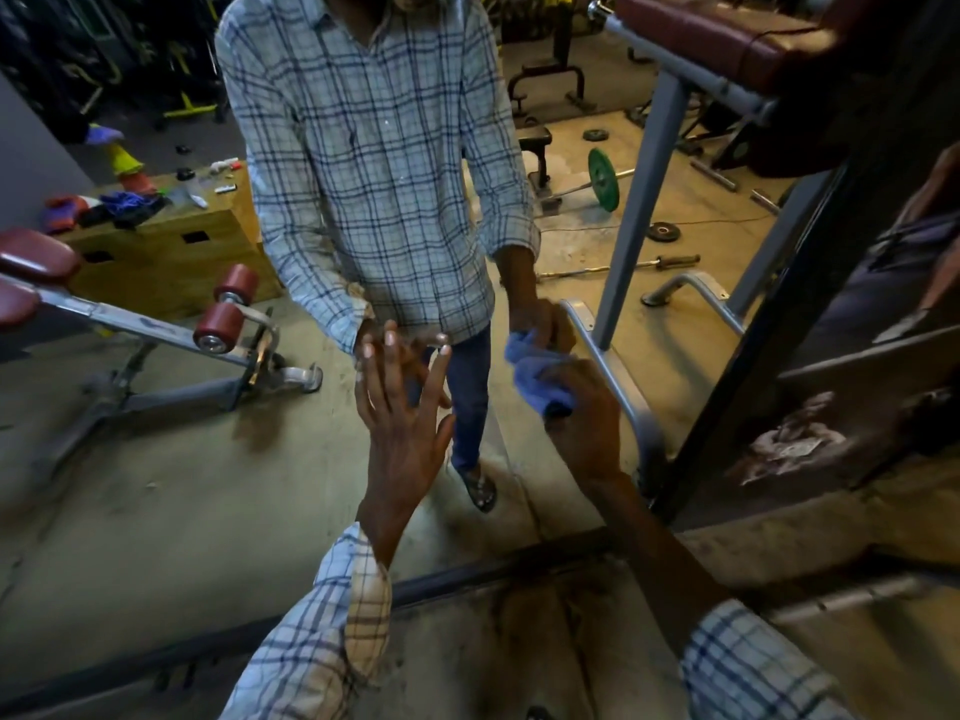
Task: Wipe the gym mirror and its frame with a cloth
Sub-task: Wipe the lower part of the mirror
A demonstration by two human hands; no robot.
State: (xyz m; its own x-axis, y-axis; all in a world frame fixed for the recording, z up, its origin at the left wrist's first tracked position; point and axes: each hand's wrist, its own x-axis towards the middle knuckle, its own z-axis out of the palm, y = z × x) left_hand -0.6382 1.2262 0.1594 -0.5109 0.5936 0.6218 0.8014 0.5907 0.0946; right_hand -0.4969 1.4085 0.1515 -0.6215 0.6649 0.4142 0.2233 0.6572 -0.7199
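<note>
Touching mirror [156, 485]: left hand [402, 423] splayed flat, right hand [587, 423] clutching cloth [535, 376] slanting up-left.

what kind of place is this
A gym, most likely, seen mostly in a wall mirror: a green weight plate, a bench with maroon roller pads and a wooden box are reflected in it.

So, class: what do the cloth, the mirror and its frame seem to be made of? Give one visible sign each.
Cloth: soft blue fabric, maybe microfibre; it bunches in folds.
Mirror: glass, glossy; it shows a sharp reflection.
Frame: dark, matt, probably painted metal or wood; cannot tell which.
</note>
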